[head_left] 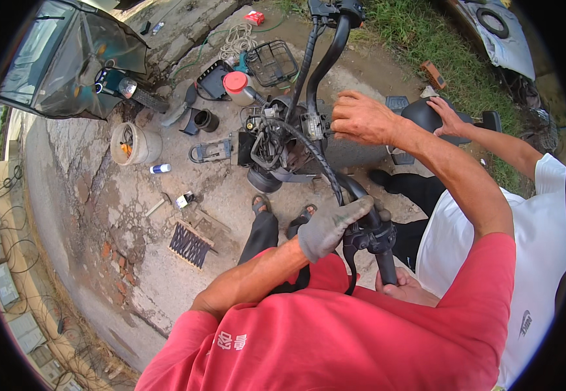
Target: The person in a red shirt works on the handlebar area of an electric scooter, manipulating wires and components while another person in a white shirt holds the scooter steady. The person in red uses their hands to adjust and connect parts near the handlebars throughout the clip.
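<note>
Above the concrete (224, 184), mid-view, a scooter's handlebar (323, 65); likely stiff, and heavy with the stripped front end (273, 140) it turns, best held by the straight grip (385, 268), where a co-worker's hand (405, 288) sits; left hand (332, 229), gloved, wrapped on the bar; right hand (366, 117) bare, fingers curled, pinching or not, cannot tell. Farther left, pale bucket (146, 147), orange item (126, 149) inside; red-lidded jug (236, 83), contents hidden.

Close fisheye view from the head, downward over handlebar (326, 62), edges perhaps unclear.

Left hand (332, 229) gloved — right hand (363, 118) curled
</note>
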Demonstrator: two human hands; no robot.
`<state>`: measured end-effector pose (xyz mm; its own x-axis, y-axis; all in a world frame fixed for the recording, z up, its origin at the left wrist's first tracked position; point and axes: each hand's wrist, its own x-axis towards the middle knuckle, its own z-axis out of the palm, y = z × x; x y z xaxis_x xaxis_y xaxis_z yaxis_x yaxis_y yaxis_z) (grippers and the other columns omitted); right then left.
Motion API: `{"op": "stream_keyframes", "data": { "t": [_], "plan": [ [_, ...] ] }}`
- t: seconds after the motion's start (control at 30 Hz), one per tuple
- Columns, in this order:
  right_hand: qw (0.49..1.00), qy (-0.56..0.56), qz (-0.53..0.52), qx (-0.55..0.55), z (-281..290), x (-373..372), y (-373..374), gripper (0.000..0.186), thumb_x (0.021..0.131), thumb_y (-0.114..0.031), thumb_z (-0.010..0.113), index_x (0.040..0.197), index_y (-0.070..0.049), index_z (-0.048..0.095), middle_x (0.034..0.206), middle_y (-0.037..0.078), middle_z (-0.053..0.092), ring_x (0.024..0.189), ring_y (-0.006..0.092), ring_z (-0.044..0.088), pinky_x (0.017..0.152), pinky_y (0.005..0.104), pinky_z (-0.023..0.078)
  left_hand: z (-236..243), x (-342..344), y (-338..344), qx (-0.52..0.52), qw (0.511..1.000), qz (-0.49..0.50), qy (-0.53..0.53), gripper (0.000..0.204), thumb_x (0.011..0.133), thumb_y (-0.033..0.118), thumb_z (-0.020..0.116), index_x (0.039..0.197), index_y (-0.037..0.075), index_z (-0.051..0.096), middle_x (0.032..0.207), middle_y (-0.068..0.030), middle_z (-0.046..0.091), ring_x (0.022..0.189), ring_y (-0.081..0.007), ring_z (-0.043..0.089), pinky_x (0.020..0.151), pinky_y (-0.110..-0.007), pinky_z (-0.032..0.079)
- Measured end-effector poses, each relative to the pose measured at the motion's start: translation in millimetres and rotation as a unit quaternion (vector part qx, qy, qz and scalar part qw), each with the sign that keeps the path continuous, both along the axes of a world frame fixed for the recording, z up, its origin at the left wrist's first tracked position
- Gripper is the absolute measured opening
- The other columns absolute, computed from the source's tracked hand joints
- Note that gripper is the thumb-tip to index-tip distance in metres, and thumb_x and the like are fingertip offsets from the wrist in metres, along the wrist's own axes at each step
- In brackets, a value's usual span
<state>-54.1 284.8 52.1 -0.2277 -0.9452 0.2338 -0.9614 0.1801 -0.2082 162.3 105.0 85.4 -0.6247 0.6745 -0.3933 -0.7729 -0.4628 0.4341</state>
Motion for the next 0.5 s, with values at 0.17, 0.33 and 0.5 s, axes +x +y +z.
{"op": "stream_keyframes", "data": {
  "t": [0.17, 0.33, 0.5],
  "plan": [
    [0.989, -0.114, -0.086, 0.039, -24.0, 24.1, 4.5, 0.019, 0.092, -0.024, 0.075, 0.096, -0.007, 0.068, 0.092, 0.008, 0.06, 0.098, 0.0304, 0.061, 0.086, 0.0446, 0.048, -4.4, -0.7, -1.4, 0.004, 1.0, -0.001, 0.013, 0.046, 0.109, 0.034, 0.058, 0.135, -0.004, 0.058, 0.126, -0.0149, 0.071, 0.116, -0.0228, 0.07, 0.104, -0.038, 0.057],
    [0.981, -0.126, -0.14, -0.038, -22.0, 35.4, 8.5, 0.017, 0.092, -0.021, 0.075, 0.098, -0.006, 0.068, 0.094, 0.009, 0.061, 0.096, 0.0313, 0.061, 0.087, 0.0438, 0.047, 7.5, -5.7, -5.1, -0.016, 1.0, -0.004, 0.024, 0.046, 0.108, 0.034, 0.061, 0.132, -0.006, 0.061, 0.124, -0.0156, 0.072, 0.115, -0.0223, 0.071, 0.103, -0.037, 0.057],
    [0.975, -0.145, -0.154, -0.064, -16.2, 37.9, 8.3, 0.016, 0.092, -0.019, 0.075, 0.099, -0.007, 0.068, 0.093, 0.009, 0.061, 0.095, 0.0313, 0.06, 0.088, 0.0434, 0.047, 10.3, -9.0, -6.8, -0.042, 0.997, -0.01, 0.059, 0.048, 0.107, 0.035, 0.062, 0.131, -0.007, 0.062, 0.122, -0.0166, 0.073, 0.115, -0.0224, 0.071, 0.103, -0.037, 0.056]
  ]
}}
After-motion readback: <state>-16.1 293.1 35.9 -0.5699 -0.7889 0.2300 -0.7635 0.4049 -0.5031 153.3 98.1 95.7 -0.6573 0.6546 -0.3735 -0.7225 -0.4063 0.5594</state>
